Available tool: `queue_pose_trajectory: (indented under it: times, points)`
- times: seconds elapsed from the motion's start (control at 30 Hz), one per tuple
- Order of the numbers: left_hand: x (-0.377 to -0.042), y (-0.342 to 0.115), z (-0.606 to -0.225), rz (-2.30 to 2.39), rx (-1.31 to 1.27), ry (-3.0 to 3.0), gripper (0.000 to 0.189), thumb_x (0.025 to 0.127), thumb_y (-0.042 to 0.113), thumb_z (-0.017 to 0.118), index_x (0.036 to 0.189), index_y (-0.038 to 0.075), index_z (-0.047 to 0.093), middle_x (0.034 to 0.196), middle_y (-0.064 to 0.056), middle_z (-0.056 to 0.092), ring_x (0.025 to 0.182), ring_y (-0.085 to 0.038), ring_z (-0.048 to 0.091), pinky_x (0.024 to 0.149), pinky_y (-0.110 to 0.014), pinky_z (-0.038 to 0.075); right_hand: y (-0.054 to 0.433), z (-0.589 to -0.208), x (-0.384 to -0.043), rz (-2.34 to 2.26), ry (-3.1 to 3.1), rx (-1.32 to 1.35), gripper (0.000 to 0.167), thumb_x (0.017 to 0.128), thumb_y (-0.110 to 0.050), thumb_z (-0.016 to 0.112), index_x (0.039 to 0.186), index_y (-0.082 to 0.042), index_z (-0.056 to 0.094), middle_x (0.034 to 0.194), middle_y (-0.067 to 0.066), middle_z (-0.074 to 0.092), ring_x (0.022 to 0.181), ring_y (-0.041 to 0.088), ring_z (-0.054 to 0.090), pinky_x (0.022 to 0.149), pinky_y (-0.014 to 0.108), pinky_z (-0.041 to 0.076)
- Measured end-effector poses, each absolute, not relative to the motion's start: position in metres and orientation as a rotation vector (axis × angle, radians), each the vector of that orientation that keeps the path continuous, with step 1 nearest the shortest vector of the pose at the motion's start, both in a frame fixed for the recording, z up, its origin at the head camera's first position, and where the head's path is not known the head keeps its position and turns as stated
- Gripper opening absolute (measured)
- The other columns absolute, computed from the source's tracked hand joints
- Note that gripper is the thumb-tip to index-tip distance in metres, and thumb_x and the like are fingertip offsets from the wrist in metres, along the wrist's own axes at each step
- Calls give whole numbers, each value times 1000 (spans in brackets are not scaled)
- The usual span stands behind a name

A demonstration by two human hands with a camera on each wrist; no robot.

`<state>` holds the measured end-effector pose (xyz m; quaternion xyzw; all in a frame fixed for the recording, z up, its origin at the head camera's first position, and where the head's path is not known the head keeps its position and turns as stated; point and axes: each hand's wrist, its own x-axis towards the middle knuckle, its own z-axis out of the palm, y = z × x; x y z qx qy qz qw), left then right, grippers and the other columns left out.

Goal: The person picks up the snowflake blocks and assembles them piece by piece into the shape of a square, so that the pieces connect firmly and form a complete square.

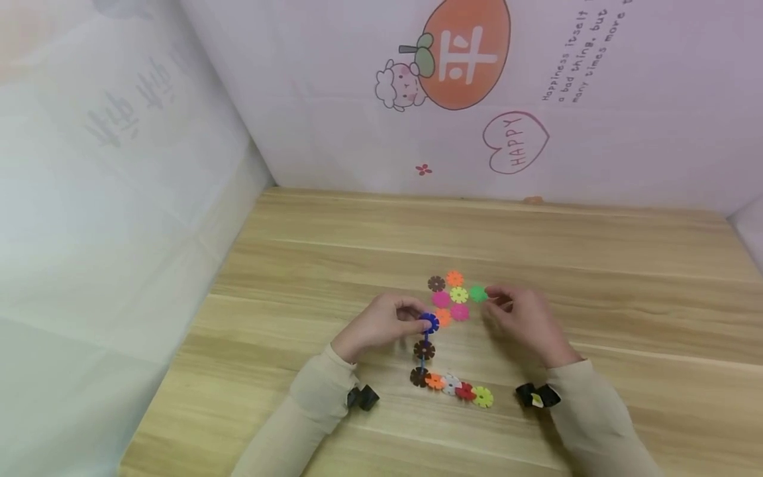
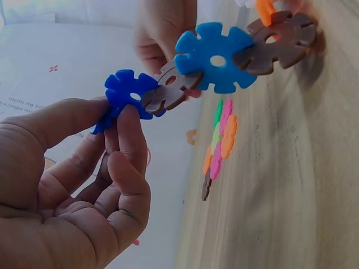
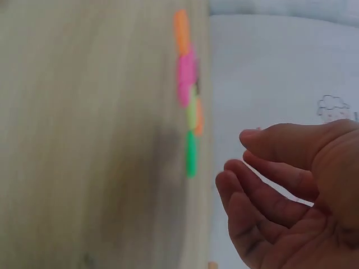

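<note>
My left hand [image 1: 387,324] pinches a dark blue notched plastic disc [image 2: 132,92] between thumb and fingers. This disc is the upper end of a linked chain. Below it in the chain come a brown disc [image 1: 424,350], a light blue disc [image 2: 216,59] seen edge-on from above, and another brown disc [image 1: 420,377]. From there the row bends right through orange, white and red to a yellow-green disc [image 1: 483,397]. My right hand [image 1: 529,321] holds nothing; its bent fingers hover beside a green disc [image 1: 477,293], thumb apart from the fingertips.
Several loose discs lie grouped on the wooden table [image 1: 334,245] beyond the chain, among them a pink disc [image 1: 459,312], a yellow disc [image 1: 458,295] and a brown disc [image 1: 436,283]. A printed white cloth [image 1: 334,119] hangs at the table's back edge.
</note>
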<state>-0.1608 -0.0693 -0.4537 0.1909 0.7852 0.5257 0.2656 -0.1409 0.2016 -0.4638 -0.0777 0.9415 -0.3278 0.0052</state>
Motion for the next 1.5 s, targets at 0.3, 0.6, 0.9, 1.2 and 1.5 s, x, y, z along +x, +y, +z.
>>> queue_pose_trajectory:
  times: [0.3,0.6,0.9,1.2,1.5]
  points:
    - [-162,-72,-453,1393,516,2138,16,88,13,74,102,6,72,91,-3,72,90,-31,69,76,-24,55,202,-475,-167,-770,2984,-305,38,88,-16,73,117,7,65,109,24,68,97,35,65,87,52,53]
    - [-164,-72,-452,1389,524,2147,18,88,15,74,104,8,73,95,-3,73,86,-19,69,80,-24,55,199,-477,-176,-688,2972,-313,36,89,-19,74,115,5,68,109,24,63,95,33,62,84,50,54]
    - [-164,-71,-452,1404,517,2124,18,88,14,74,104,7,73,95,-4,73,86,-18,69,80,-24,55,202,-480,-172,-864,2906,-296,23,87,-12,74,107,-3,67,95,10,68,84,22,61,75,41,54]
    - [-164,-70,-454,1390,531,2121,18,88,17,75,103,8,73,94,-3,74,90,-29,70,78,-25,54,201,-482,-155,-1072,2826,-231,16,86,-15,76,102,-11,72,93,3,73,83,17,65,70,31,55]
    - [-165,-70,-453,1401,515,2106,15,89,15,74,103,9,73,94,-2,73,90,-25,70,79,-25,54,192,-475,-138,-1242,2814,-328,16,83,-12,78,99,-16,74,91,-1,74,80,9,66,71,21,55]
